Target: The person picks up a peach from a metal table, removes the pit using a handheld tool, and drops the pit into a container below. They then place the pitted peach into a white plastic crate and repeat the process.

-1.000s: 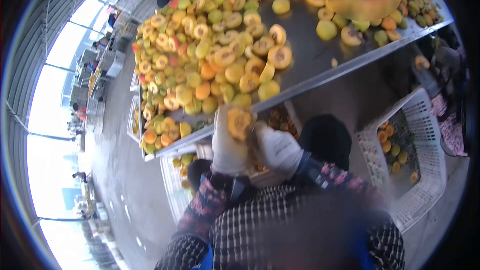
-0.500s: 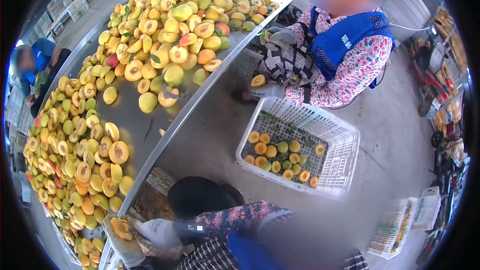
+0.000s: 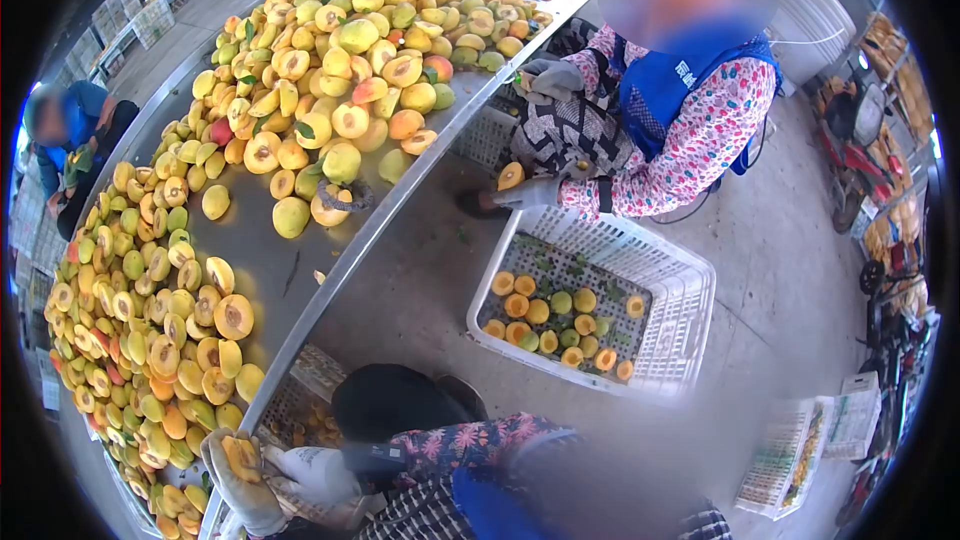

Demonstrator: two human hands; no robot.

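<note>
At the lower left, beside the metal table's edge, my gloved left hand (image 3: 238,492) curls round a yellow peach half (image 3: 243,458). My right hand (image 3: 312,472), in a pale glove, comes in close against it from the right. Its fingers are bent and partly hidden, so I cannot make out what they hold. A dark device sits on my right wrist, below a floral sleeve. Just beyond my hands, a large heap of cut peaches (image 3: 180,340) covers the near part of the table, many showing pits or cut faces.
The metal table's raised rim (image 3: 340,275) runs diagonally past me. A white crate (image 3: 690,310) with several peach halves stands on the floor. Behind it a seated co-worker's gloved hand (image 3: 530,193) holds a peach half. A grey curved object (image 3: 350,202) lies on the table. Other crates (image 3: 775,460) stand right.
The view has shifted slightly, moving the table and crate a little left. The co-worker's peach half is tilted more upright. My hands remain together at the peach half.
</note>
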